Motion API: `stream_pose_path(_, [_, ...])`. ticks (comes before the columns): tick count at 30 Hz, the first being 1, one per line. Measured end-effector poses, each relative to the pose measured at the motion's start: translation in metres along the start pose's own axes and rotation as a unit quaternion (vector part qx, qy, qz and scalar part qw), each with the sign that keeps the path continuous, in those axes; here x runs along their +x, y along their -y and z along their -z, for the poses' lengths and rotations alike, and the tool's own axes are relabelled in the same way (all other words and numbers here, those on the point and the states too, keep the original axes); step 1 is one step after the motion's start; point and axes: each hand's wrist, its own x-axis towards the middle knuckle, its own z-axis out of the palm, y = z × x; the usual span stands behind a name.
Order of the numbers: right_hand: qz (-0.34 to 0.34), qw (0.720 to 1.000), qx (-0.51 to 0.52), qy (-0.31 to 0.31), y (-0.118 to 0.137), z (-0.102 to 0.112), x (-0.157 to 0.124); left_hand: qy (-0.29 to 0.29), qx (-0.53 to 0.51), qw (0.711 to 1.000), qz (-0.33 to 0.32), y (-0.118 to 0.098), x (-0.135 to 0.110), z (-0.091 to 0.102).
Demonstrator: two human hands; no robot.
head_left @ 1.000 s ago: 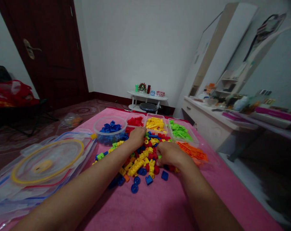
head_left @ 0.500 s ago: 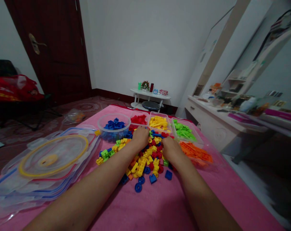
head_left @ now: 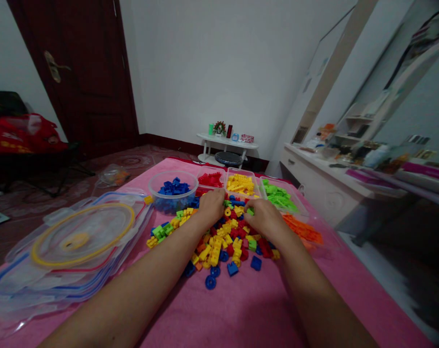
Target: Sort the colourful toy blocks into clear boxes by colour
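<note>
Toy blocks lie heaped at my twelve o'clock. My right hand, at the heap's two o'clock, pinches a green block; I cannot tell whether my left hand grips anything.

Red, yellow, blue bricks, pink cloth

The small multicoloured toy bricks look like smooth, faintly shiny plastic. The round clear tub and the stacked clear, colour-rimmed lids look like glossy plastic. The pink cloth looks matt and soft-napped, the dark red-brown panelled door wooden.
</note>
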Motion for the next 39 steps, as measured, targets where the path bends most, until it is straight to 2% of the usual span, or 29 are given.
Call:
stream_pose_path(6, [0.01, 0.997, 0.056, -0.048, -0.005, 0.004, 0.004, 0.008, 0.008, 1.0, -0.02, 0.001, -0.003, 0.007])
stream_pose_path(9, [0.008, 0.989, 0.113, -0.092, -0.004, 0.006, 0.004, -0.024, 0.002, 0.999, -0.026, -0.001, -0.003, 0.016])
stream_pose_path(11, [-0.003, 0.974, 0.19, -0.122, -0.002, 0.009, 0.004, -0.062, -0.034, 0.997, -0.021, -0.002, 0.0, 0.023])
stream_pose_path(13, [-0.021, 0.942, 0.309, -0.133, 0.0, 0.011, 0.003, -0.084, -0.124, 0.989, -0.004, -0.003, 0.004, 0.029])
stream_pose_path(15, [-0.041, 0.887, 0.44, -0.132, 0.001, 0.014, 0.002, -0.068, -0.272, 0.96, 0.015, -0.004, 0.009, 0.036])
stream_pose_path(17, [-0.057, 0.827, 0.544, -0.13, 0.002, 0.015, 0.002, -0.02, -0.436, 0.899, 0.034, -0.006, 0.01, 0.043])
stream_pose_path(19, [-0.065, 0.778, 0.613, -0.121, 0.001, 0.015, 0.002, 0.028, -0.554, 0.83, 0.056, -0.009, 0.009, 0.051])
stream_pose_path(21, [-0.073, 0.738, 0.664, -0.094, 0.0, 0.013, 0.003, 0.066, -0.612, 0.784, 0.075, -0.013, 0.006, 0.056])
stream_pose_path(24, [-0.08, 0.697, 0.71, -0.054, -0.001, 0.01, 0.005, 0.102, -0.646, 0.751, 0.084, -0.015, 0.002, 0.058])
stream_pose_path(25, [-0.079, 0.695, 0.714, -0.045, -0.001, 0.01, 0.005, 0.109, -0.652, 0.746, 0.082, -0.015, 0.001, 0.057])
stream_pose_path(27, [-0.073, 0.706, 0.704, -0.033, 0.0, 0.009, 0.005, 0.119, -0.656, 0.741, 0.076, -0.015, 0.001, 0.055])
stream_pose_path(31, [-0.054, 0.767, 0.639, -0.016, 0.005, 0.012, 0.0, 0.121, -0.662, 0.736, 0.075, -0.017, 0.0, 0.052])
stream_pose_path(34, [-0.038, 0.814, 0.58, 0.023, 0.009, 0.014, -0.005, 0.115, -0.665, 0.733, 0.086, -0.021, -0.001, 0.052])
stream_pose_path(39, [-0.032, 0.861, 0.506, 0.031, 0.005, 0.012, -0.004, 0.114, -0.631, 0.766, 0.045, -0.024, 0.0, 0.047])
